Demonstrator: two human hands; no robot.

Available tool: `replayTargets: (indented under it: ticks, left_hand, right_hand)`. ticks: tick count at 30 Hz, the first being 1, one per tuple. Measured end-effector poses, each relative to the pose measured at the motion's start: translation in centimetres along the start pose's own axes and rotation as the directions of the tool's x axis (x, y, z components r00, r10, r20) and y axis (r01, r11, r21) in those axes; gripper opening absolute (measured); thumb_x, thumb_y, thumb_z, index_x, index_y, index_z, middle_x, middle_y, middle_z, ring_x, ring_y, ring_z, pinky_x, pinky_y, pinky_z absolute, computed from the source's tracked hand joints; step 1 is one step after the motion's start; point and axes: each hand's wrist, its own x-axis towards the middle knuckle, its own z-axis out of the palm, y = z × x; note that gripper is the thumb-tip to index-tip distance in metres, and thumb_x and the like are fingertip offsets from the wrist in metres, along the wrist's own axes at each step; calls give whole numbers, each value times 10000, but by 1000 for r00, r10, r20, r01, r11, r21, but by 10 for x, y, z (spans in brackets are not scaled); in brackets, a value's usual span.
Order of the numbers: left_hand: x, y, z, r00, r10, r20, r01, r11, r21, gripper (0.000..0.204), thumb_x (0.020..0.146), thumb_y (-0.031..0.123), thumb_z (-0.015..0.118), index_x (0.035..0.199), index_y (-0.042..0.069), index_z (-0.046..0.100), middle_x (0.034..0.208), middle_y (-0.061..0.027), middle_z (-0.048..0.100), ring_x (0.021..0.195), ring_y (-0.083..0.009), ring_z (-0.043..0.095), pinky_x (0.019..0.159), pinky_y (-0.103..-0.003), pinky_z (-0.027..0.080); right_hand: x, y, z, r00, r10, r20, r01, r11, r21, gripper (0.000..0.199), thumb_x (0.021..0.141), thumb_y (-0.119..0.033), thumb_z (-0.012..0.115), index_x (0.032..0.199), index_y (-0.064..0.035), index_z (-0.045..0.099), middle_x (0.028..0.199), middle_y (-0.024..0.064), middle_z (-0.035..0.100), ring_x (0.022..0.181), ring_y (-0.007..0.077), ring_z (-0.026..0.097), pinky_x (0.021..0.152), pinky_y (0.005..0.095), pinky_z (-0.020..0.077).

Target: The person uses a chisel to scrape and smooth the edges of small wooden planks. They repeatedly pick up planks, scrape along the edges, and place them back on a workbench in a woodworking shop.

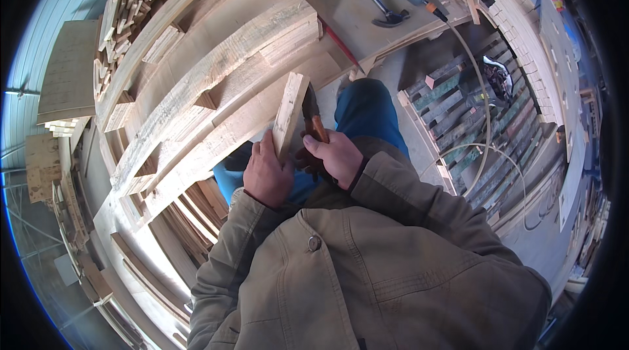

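Short wood block (pixel 288 114) in hand near the bench (pixel 357 30), you pinch its lower end in the fingers of your left hand (pixel 267 174); those of your right hand (pixel 338 159) wrap an orange-handled tool (pixel 319 128) close beside it. A slip off the wood could nick your left fingers; too light a pinch could let the block twist.

Single fisheye view from the head, steeply downward, close above jacket (pixel 308 291), left hand (pixel 267 176) and right hand (pixel 335 159).
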Motion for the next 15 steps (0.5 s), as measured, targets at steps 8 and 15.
replayTargets:
  ticks: [8, 15]
  left_hand:
    - [0, 3, -1, 999, -32, -27, 33, 999, 28, 667, 914, 209, 707, 1489, -10, 450, 1210, -278, 626, 1094, -469, 654, 904, -526, 542]
    - [-2, 5, -2, 999, -27, -31, 28, 999, 36, 692, 904, 217, 726, 1490, -18, 444, 1236, -278, 628, 1120, -464, 655, 915, -512, 550]
  right_hand:
    - [-2, -4, 3, 1000, 16, -9, -16, 994, -104, 356, 1105, -257, 547, 1349, 3, 542, 1132, 140, 705, 978, 217, 692, 857, 367, 562]
    - [-11, -6, 5, 998, 57, 37, -54, 996, -73, 321, 1097, -290, 558, 1313, -52, 562, 1112, 77, 692, 982, 183, 670, 722, 362, 567]
